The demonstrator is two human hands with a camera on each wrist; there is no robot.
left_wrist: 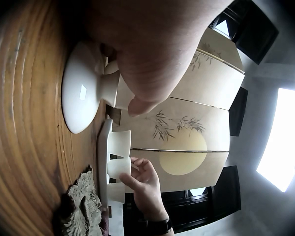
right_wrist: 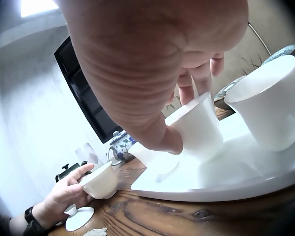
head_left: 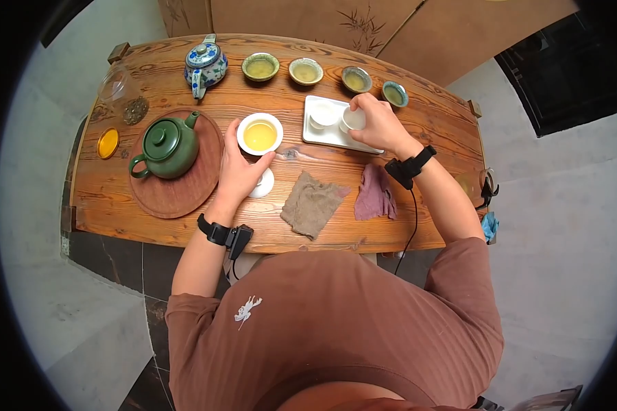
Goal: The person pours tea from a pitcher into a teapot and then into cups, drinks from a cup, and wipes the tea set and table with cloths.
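Note:
Around a white bowl (head_left: 260, 136) of yellow liquid, my left hand (head_left: 238, 164) curls its fingers and thumb; the right wrist view shows the same bowl (right_wrist: 101, 181) in that hand (right_wrist: 64, 196). A white lid (head_left: 262, 183) lies on the table beside its thumb. My right hand (head_left: 380, 127) pinches a white cup (right_wrist: 199, 130) between thumb and fingers at the white tray (head_left: 336, 142). White cups stand on either side of it, one (head_left: 323, 115) to its left and another (right_wrist: 273, 103) largely hidden under my hand in the head view.
A green teapot (head_left: 163, 147) sits on a round wooden board (head_left: 202, 164) at left. Behind are a blue-white teapot (head_left: 206, 65) and several tea-filled cups (head_left: 260, 67). Brown (head_left: 312, 205) and purple (head_left: 375, 195) cloths lie near the front; a glass jar (head_left: 120, 89) and amber lid (head_left: 108, 143) are far left.

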